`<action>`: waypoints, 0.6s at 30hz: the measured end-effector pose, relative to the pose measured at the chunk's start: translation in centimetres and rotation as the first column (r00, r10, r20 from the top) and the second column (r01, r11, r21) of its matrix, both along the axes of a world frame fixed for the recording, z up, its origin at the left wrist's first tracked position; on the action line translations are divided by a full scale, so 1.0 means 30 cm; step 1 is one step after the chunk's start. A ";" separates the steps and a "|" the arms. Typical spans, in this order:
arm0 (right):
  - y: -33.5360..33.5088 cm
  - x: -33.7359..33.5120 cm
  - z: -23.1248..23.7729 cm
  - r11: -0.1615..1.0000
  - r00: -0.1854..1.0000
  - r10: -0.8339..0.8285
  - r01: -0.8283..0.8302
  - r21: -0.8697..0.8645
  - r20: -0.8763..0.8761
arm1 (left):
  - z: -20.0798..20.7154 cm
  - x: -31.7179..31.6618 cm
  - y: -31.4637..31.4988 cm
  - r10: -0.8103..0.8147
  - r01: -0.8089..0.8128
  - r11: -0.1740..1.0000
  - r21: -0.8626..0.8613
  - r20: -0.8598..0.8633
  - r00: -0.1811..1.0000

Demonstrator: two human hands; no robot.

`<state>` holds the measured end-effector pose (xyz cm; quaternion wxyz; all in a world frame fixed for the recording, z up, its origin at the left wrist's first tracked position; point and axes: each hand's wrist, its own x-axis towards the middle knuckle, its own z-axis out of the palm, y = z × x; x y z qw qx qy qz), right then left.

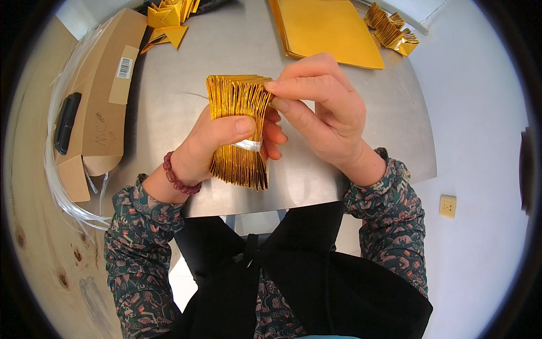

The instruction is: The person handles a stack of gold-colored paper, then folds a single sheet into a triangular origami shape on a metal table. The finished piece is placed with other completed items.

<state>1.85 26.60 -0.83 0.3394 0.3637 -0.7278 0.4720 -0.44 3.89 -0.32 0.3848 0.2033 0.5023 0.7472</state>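
Note:
A thick bundle of folded gold foil paper (237, 164) stands upright above the table's near part, bound round its middle by a white band (247, 145). My left hand (223, 133) is wrapped around it, thumb across the front and fingertips showing past its right side. With thumb and forefinger, my right hand (324, 104) pinches the edge of a fold at the bundle's upper right corner. The other right fingers are curled. The bundle's back is hidden.
On the metal table (175, 73), a stack of gold paper sheets (327, 28) lies at the back, with folded gold pieces (390, 31) to its right and more folded gold paper (166, 25) at far left. A cardboard box (107, 96) with a black marker (67, 123) and white strips (53, 164) stands left.

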 end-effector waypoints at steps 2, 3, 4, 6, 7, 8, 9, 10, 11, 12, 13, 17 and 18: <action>-0.015 0.002 -0.007 0.998 1.000 -0.009 0.011 -0.067 0.022 | 0.002 0.001 -0.002 -0.002 0.001 0.999 -0.038 -0.036 0.999; -0.016 0.000 -0.009 0.997 1.000 -0.018 0.019 -0.071 0.017 | 0.004 0.001 -0.002 -0.008 0.002 0.997 -0.074 -0.070 0.997; -0.017 -0.002 -0.010 0.997 1.000 -0.020 0.021 -0.072 0.016 | 0.006 0.000 -0.003 -0.017 0.006 0.994 -0.107 -0.102 0.995; -0.022 -0.006 -0.014 0.995 0.999 -0.020 0.023 -0.102 0.032 | 0.010 -0.004 -0.001 0.013 -0.030 0.991 -0.128 -0.131 0.991; -0.027 -0.008 -0.017 0.991 0.999 -0.016 0.023 -0.132 0.048 | 0.011 -0.005 -0.001 0.027 -0.043 0.992 -0.123 -0.131 0.991; -0.030 -0.009 -0.019 0.985 0.998 -0.008 0.018 -0.169 0.061 | 0.011 -0.004 0.001 0.051 -0.075 0.987 -0.140 -0.167 0.985; -0.031 -0.008 -0.020 0.986 0.997 -0.015 0.027 -0.163 0.075 | 0.011 -0.002 0.002 0.075 -0.103 0.985 -0.141 -0.190 0.979; -0.032 -0.007 -0.021 0.986 0.996 -0.016 0.030 -0.163 0.087 | 0.010 0.001 0.003 0.099 -0.131 0.981 -0.141 -0.213 0.972; -0.032 -0.006 -0.021 0.985 0.994 -0.016 0.033 -0.167 0.106 | 0.011 0.002 0.002 0.098 -0.132 0.978 -0.163 -0.205 0.974; -0.033 -0.005 -0.022 0.985 0.994 -0.012 0.031 -0.167 0.113 | 0.010 0.003 0.003 0.107 -0.136 0.983 -0.122 -0.216 0.970; -0.033 -0.003 -0.022 0.985 0.992 -0.006 0.028 -0.173 0.126 | 0.008 0.004 0.005 0.117 -0.139 0.987 -0.081 -0.228 0.967; -0.027 -0.003 -0.018 0.982 0.992 0.026 -0.001 -0.189 0.126 | 0.005 0.000 0.010 0.105 -0.108 0.994 0.001 -0.225 0.969; -0.027 -0.002 -0.017 0.981 0.989 0.035 -0.007 -0.194 0.142 | 0.006 -0.002 0.010 0.089 -0.103 0.994 -0.048 -0.239 0.967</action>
